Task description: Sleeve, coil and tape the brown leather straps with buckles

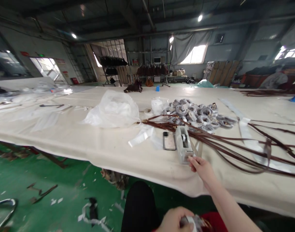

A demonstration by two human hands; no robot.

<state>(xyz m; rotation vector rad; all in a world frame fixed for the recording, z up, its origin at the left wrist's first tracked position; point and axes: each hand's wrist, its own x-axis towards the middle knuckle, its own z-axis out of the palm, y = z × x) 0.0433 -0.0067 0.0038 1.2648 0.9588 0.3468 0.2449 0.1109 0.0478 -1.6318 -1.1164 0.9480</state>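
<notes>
A cream, cloth-covered tabletop (72, 141) is spread across the scene, w/ its near edge draped above a green floor (72, 190). Nr that edge, R of centre, a pale grey, oblong tape dispenser (183, 150) is fitted w/ a white roll (184, 138). The dispenser's near end is touched by the right hand (201, 167); its thumb & index are drawn together there. Whether a tape end is pinched btwn them can't be told. Lower down, nr the lap, a small grey-&-brown bundle w/ a white band (195, 222) is gripped by the left hand (172, 221), fingers curled round it; the bundle is partly cut off at the bottom of the view.

Just L of the dispenser, a small pale rectangular item w/ a dark corner (170, 143) is laid, blurred by pixels. Behind the dispenser & off to the R, long dark-brown straps (205, 140) are strung out. Farther back, grey coils in clear wrap (200, 112) are heaped. To the L, a bulging, translucent white plastic bag (113, 109) is set down. On the far side, a small blue item (157, 88) is placed, & brown bags (153, 70) are hung beyond.
</notes>
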